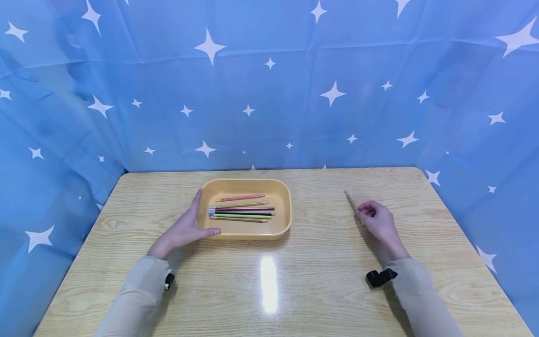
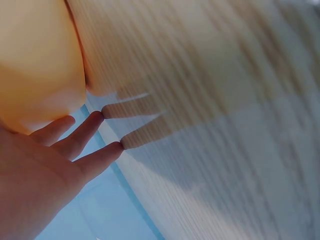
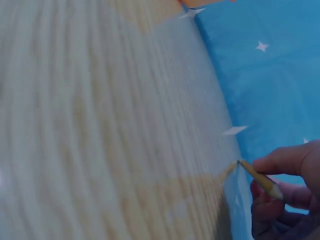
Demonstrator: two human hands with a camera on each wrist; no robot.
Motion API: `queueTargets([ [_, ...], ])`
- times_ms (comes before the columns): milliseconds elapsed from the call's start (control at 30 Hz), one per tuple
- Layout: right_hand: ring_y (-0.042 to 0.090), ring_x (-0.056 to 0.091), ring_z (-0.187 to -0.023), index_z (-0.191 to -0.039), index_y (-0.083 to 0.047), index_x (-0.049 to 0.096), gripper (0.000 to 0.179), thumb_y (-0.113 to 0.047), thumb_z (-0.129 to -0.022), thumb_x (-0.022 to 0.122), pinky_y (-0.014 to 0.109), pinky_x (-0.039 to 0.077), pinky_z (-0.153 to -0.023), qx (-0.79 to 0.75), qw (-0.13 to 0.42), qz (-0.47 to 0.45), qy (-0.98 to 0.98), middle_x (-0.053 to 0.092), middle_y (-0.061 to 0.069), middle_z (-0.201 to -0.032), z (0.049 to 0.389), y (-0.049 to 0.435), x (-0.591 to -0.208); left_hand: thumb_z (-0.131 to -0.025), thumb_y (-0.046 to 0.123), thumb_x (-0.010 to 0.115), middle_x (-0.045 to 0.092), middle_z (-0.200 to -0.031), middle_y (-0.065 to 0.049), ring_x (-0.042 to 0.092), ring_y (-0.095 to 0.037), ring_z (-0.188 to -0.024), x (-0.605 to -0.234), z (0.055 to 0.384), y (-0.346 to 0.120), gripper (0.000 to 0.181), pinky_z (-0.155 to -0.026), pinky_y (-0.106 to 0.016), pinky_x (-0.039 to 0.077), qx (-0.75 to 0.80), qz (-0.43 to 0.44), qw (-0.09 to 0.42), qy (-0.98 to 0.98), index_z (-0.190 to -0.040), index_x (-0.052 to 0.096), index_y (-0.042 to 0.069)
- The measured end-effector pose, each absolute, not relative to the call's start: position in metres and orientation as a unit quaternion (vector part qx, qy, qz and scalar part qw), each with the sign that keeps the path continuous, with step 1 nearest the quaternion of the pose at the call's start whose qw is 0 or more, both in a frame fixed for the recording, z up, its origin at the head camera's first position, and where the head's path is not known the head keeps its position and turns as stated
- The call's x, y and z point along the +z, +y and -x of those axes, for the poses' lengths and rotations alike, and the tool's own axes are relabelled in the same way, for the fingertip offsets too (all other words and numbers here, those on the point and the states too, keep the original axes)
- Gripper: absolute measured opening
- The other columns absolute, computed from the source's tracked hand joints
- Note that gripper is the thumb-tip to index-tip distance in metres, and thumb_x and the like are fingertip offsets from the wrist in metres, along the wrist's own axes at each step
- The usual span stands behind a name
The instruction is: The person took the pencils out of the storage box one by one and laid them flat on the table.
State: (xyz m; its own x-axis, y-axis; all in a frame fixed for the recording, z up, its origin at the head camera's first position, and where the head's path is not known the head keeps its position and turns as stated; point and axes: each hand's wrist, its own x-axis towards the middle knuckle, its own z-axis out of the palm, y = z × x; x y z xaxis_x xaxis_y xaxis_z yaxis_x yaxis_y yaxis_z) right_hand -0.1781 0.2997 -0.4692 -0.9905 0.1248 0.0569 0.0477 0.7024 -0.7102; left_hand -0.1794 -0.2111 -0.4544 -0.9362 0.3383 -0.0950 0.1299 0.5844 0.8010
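Observation:
My left hand [image 1: 187, 227] lies spread against the left end of a shallow yellow-orange plastic tray [image 1: 286, 213], thumb along its near rim. In the left wrist view, straight fingers [image 2: 97, 162] reach down beside the tray wall [image 2: 40, 65], fingertips right at the tabletop. Several pencils [image 1: 242, 210] lie side by side in the tray, with a red pencil [image 1: 240, 198] slightly apart at the back. Out to the right, my right hand [image 1: 379, 222] pinches a tan pencil [image 1: 350, 200] between thumb and fingers. In the right wrist view, that pencil's [image 3: 260, 178] end is right at the tabletop.
The light wood-grain table [image 1: 311, 281] has its far edge against a blue curtain [image 1: 269, 93] with white stars, which also runs along both sides. A bright light reflection [image 1: 269, 284] shows on the table's near middle. Black wrist cameras [image 1: 381, 278] sit at both cuffs.

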Motion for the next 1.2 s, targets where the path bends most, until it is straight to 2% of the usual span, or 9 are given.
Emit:
queueTargets([
  [433,0.02,0.051,-0.07,-0.098,0.004,0.057,0.017,-0.01,-0.091,0.062,0.028,0.041,-0.055,0.349,0.012,0.036,-0.937,0.058,0.011,-0.082,0.181,0.301,-0.472,-0.078,0.036,0.082,0.002,-0.157,-0.026,0.011,-0.045,-0.141,-0.454,0.178,-0.212,0.125,-0.111,-0.059,0.015,0.447,-0.137,0.125,0.875,-0.153,-0.014,0.007],
  [867,0.025,0.056,-0.083,-0.113,0.005,0.055,0.028,-0.016,-0.095,0.06,0.029,0.045,-0.06,0.38,-0.004,0.023,-0.925,0.059,0.016,-0.095,0.178,0.299,-0.464,-0.077,0.037,0.081,0.001,-0.157,-0.026,0.012,-0.046,-0.14,-0.454,0.178,-0.214,0.125,-0.111,-0.058,0.016,0.447,-0.14,0.122,0.875,-0.152,-0.014,0.005],
  [1033,0.026,0.057,-0.086,-0.119,0.006,0.055,0.032,-0.017,-0.097,0.059,0.026,0.048,-0.063,0.419,0.005,-0.005,-0.908,0.06,0.02,-0.103,0.178,0.293,-0.457,-0.077,0.036,0.081,0.001,-0.157,-0.026,0.012,-0.046,-0.14,-0.454,0.178,-0.213,0.125,-0.11,-0.059,0.016,0.446,-0.141,0.124,0.875,-0.153,-0.014,0.006],
  [1200,0.026,0.058,-0.087,-0.119,0.007,0.056,0.031,-0.014,-0.096,0.06,0.024,0.048,-0.068,0.44,0.005,-0.041,-0.897,0.062,0.02,-0.102,0.179,0.28,-0.451,-0.078,0.037,0.081,0.001,-0.157,-0.025,0.012,-0.046,-0.14,-0.453,0.179,-0.213,0.125,-0.11,-0.059,0.015,0.448,-0.14,0.126,0.874,-0.153,-0.015,0.008],
])
